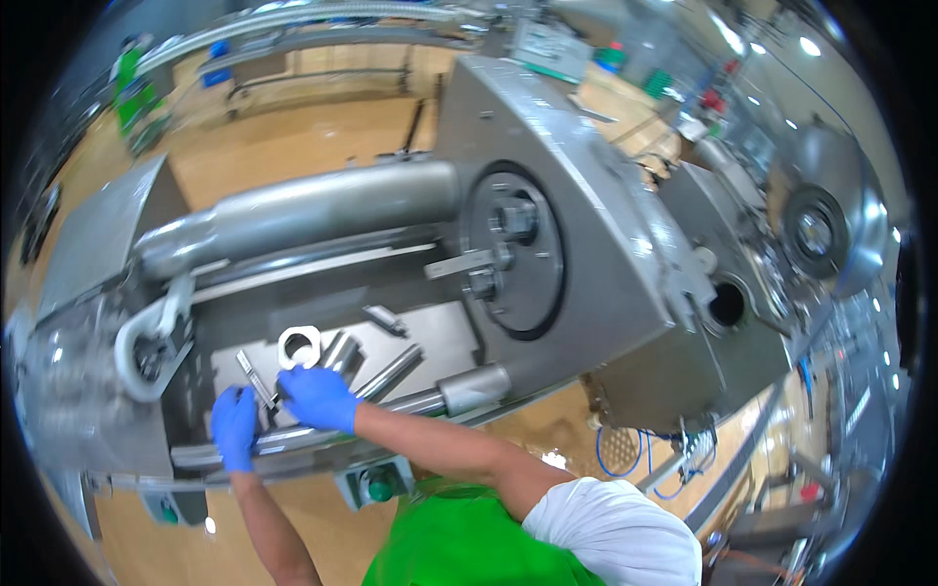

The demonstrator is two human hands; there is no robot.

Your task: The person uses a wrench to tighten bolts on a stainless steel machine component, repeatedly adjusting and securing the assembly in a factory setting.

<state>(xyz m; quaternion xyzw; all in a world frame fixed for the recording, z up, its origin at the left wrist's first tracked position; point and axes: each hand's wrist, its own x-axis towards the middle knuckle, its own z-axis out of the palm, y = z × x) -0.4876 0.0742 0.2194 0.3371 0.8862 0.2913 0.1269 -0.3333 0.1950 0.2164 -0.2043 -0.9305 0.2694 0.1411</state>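
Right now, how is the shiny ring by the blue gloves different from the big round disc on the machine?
The white metal ring is small and loose, lying in the machine's tray just above the right hand. The dark round disc is far bigger and fixed to the machine's sloping grey side. The ring is bright with an open hole through its middle; the disc is dark, and bolts and a bar sit where its middle is. Both are round metal parts.

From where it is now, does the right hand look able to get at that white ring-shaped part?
Probably yes: the right hand sits just below the white ring-shaped part, nearly touching it, with nothing visible between them. The left hand is off to the side.
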